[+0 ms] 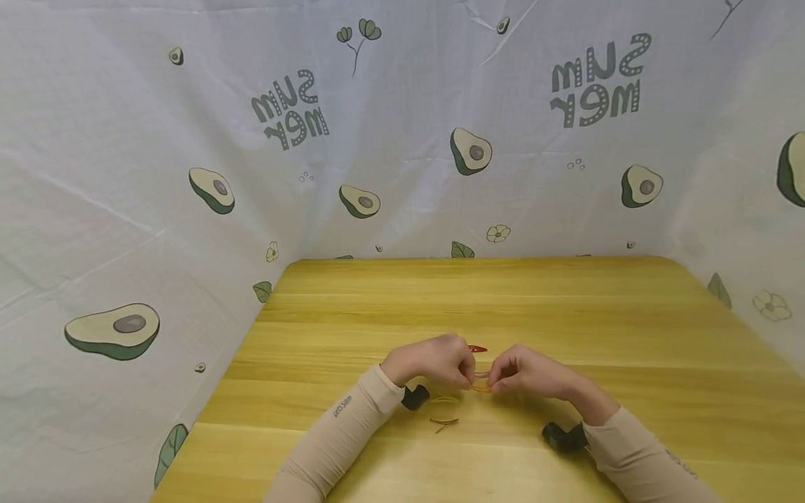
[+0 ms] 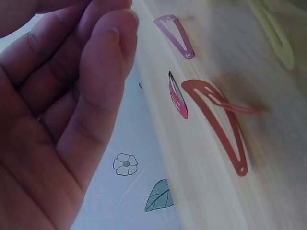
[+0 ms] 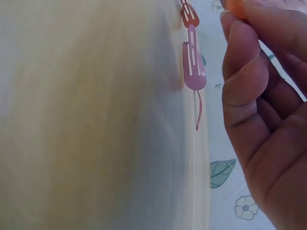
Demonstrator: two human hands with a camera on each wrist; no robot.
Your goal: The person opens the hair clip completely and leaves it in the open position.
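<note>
An orange hair clip (image 1: 482, 389) spans the gap between both hands, close over the table. My right hand (image 1: 534, 374) pinches its right end; in the right wrist view the orange end (image 3: 236, 8) shows between thumb and finger. My left hand (image 1: 443, 360) holds the other end in its fingertips, which the left wrist view cuts off. Right behind lies a purple snap clip (image 2: 175, 36). Farther back is a red-pink clip (image 2: 178, 98). A yellow-green clip (image 1: 445, 399) and a brownish-red clip (image 1: 444, 421), its inner tongue bent up, lie nearer the front.
The clips lie in a loose row on a wooden table (image 1: 352, 300). A white cloth (image 1: 402, 105) printed with avocados hangs behind and at both sides. Dark wrist cameras sit under the left wrist (image 1: 416, 397) and right wrist (image 1: 564, 438).
</note>
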